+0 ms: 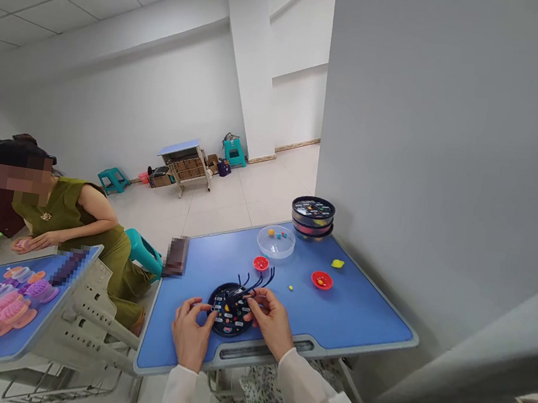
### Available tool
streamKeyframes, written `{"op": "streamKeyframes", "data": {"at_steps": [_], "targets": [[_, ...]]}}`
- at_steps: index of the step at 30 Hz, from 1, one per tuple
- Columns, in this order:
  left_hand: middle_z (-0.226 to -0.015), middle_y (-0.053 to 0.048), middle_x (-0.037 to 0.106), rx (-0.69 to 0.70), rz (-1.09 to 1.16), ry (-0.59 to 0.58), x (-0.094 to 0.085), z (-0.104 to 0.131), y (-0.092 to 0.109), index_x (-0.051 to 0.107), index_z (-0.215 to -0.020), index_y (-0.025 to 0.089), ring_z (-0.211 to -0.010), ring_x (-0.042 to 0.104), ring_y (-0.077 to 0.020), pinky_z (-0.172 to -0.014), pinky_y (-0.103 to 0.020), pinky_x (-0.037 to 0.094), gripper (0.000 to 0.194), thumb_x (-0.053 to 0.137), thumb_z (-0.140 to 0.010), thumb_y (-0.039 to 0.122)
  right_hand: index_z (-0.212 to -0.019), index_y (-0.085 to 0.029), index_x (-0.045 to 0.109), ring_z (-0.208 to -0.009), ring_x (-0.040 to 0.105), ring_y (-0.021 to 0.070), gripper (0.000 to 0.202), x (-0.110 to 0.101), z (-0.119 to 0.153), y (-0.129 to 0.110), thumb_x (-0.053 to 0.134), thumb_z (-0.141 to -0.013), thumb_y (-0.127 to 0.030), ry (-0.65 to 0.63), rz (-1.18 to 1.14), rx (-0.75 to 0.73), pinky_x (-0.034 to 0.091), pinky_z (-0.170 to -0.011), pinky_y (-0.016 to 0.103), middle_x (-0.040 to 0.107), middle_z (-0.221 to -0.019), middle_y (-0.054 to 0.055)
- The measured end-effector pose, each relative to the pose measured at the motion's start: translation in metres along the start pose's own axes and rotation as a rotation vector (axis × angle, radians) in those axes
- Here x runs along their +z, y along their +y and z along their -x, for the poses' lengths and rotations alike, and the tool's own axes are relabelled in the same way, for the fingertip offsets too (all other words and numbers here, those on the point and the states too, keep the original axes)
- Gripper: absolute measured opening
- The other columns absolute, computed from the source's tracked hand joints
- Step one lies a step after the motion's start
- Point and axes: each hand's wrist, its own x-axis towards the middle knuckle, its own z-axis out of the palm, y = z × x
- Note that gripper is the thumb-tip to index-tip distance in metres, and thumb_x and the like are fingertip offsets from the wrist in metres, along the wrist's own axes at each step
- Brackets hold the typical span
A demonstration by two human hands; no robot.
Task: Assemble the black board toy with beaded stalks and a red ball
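A round black base [228, 331] printed with small coloured planets lies near the front edge of the blue desk [352, 322]. Several thin, curved black arms [257, 282] rise from its middle and fan out to the right. My left hand [192, 333] is at the base's left rim, thumb and forefinger closed together; whatever is between them is too small to make out. On the other side, my right hand [274, 320] pinches at a black arm over the base's right part, its fingertips partly hiding the spot.
Behind the base are a small red bowl [260, 264], a clear dish [274, 249] with coloured balls, and stacked black round cases [312, 216]. Rightward lie another red bowl [322, 280] and a yellow piece [337, 263]. A person [88, 222] sits at the left desk [40, 329].
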Motion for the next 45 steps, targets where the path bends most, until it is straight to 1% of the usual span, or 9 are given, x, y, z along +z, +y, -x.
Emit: {"op": "streamKeyframes", "data": {"at_steps": [4,8,12,17,21,27,33,39,45], "targets": [[-0.103,-0.009,0.066,0.013,-0.014,-0.039,-0.002,-0.001,0.007,0.072,-0.086,0.025,-0.100,0.057,-0.0314,-0.080,-0.044,0.044,0.023,0.064,-0.075,0.043,-0.081,-0.021,0.056,-0.046,0.062,0.0148,0.039,0.000,-0.001,0.003,0.067,-0.066,-0.056,-0.008,0.013,-0.007,0.038,-0.037,0.022,0.068,-0.076,0.002],[-0.105,-0.009,0.067,0.097,0.169,-0.045,-0.001,-0.012,0.017,0.070,-0.098,0.023,-0.101,0.058,-0.0287,-0.086,-0.043,0.044,0.028,0.060,-0.079,0.040,-0.082,-0.021,0.059,-0.047,0.062,0.0144,0.037,0.002,-0.001,0.006,0.066,-0.068,-0.054,-0.054,0.036,-0.009,0.040,-0.038,0.023,0.071,-0.082,0.003],[-0.099,-0.008,0.070,0.170,0.339,-0.107,0.004,-0.020,0.029,0.070,-0.096,0.022,-0.098,0.060,-0.0258,-0.088,-0.041,0.045,0.024,0.059,-0.080,0.036,-0.104,-0.022,0.060,-0.046,0.062,0.0130,0.041,0.006,-0.003,0.008,0.064,-0.071,-0.045,-0.099,0.032,-0.011,0.048,-0.047,0.026,0.071,-0.081,0.001],[-0.089,-0.007,0.072,0.105,0.454,-0.111,0.006,-0.020,0.036,0.072,-0.088,0.019,-0.080,0.064,-0.0219,-0.076,-0.035,0.049,0.023,0.061,-0.078,0.038,-0.123,-0.022,0.052,-0.044,0.061,0.0114,0.053,0.008,-0.008,0.010,0.061,-0.073,-0.033,-0.174,0.091,-0.024,0.048,-0.047,0.024,0.066,-0.069,-0.005],[-0.081,-0.006,0.073,0.013,0.530,-0.150,0.001,-0.019,0.042,0.071,-0.092,0.017,-0.069,0.064,-0.0187,-0.065,-0.030,0.050,0.029,0.060,-0.079,0.040,-0.121,-0.022,0.054,-0.043,0.060,0.0112,0.050,0.008,-0.011,0.013,0.060,-0.073,-0.030,-0.204,0.140,-0.041,0.047,-0.045,0.023,0.066,-0.070,-0.004],[-0.084,-0.007,0.075,-0.021,0.650,-0.177,-0.002,-0.022,0.046,0.072,-0.091,0.017,-0.077,0.068,-0.0210,-0.066,-0.029,0.053,0.031,0.062,-0.076,0.043,-0.118,-0.022,0.056,-0.043,0.061,0.0113,0.045,0.009,-0.011,0.013,0.058,-0.073,-0.030,-0.200,0.167,-0.048,0.048,-0.045,0.023,0.066,-0.069,-0.004],[-0.082,-0.006,0.075,-0.062,0.631,-0.203,0.003,-0.021,0.043,0.072,-0.089,0.016,-0.074,0.068,-0.0209,-0.066,-0.030,0.053,0.033,0.063,-0.074,0.044,-0.114,-0.021,0.050,-0.044,0.062,0.0123,0.045,0.007,-0.008,0.009,0.060,-0.071,-0.032,-0.169,0.108,-0.041,0.048,-0.044,0.023,0.067,-0.067,-0.005],[-0.080,-0.006,0.074,-0.056,0.609,-0.171,0.004,-0.020,0.043,0.072,-0.091,0.015,-0.071,0.065,-0.0193,-0.066,-0.030,0.051,0.034,0.062,-0.075,0.044,-0.100,-0.023,0.046,-0.043,0.062,0.0126,0.038,0.005,-0.004,0.007,0.063,-0.069,-0.036,-0.138,0.045,-0.041,0.050,-0.045,0.025,0.071,-0.076,-0.002],[-0.076,-0.005,0.072,-0.028,0.535,-0.162,0.001,-0.024,0.044,0.073,-0.088,0.017,-0.064,0.061,-0.0169,-0.061,-0.027,0.048,0.034,0.061,-0.076,0.045,-0.101,-0.023,0.047,-0.044,0.062,0.0122,0.040,0.006,-0.005,0.008,0.064,-0.069,-0.038,-0.137,0.047,-0.015,0.049,-0.044,0.024,0.070,-0.074,-0.003]]}}
